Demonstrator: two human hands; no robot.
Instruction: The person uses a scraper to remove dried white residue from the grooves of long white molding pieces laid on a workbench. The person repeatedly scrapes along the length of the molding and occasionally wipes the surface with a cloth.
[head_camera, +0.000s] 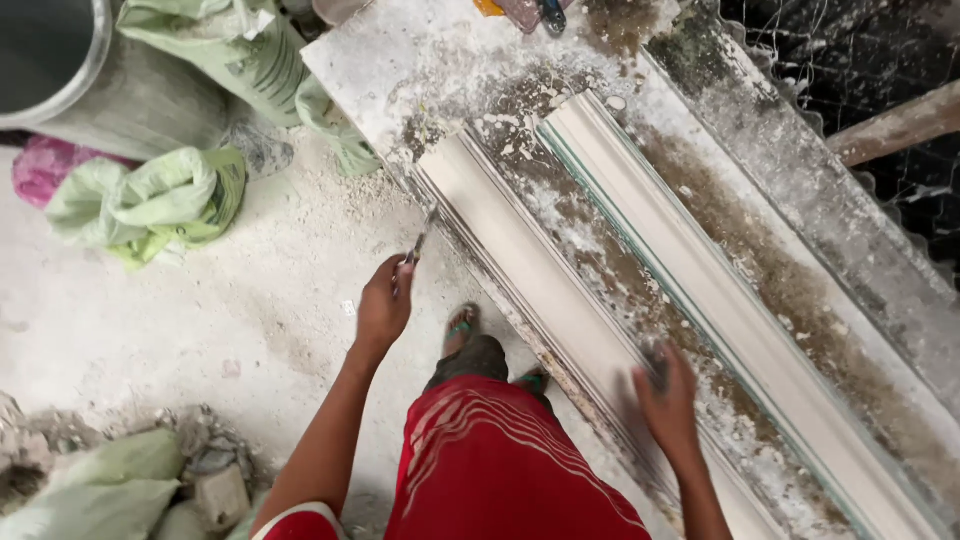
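Gripping a thin metal blade tool (420, 240) in curled fingers, the left hand (383, 305) holds its tip against the near edge of a long white plaster cornice moulding (520, 260) that lies on the plaster-spattered bench (400, 60). The right hand (665, 400), blurred, rests on the same moulding farther along, and whether its fingers are spread or pinching cannot be told. Beyond the right hand a second long white moulding with a greenish edge (700, 280) lies parallel on the bench. Below the left hand, sandalled feet stand on the dusty grey floor (200, 310). Left of that hand sit crumpled pale green sacks (150, 200), with a grey metal drum (90, 80) beyond them.
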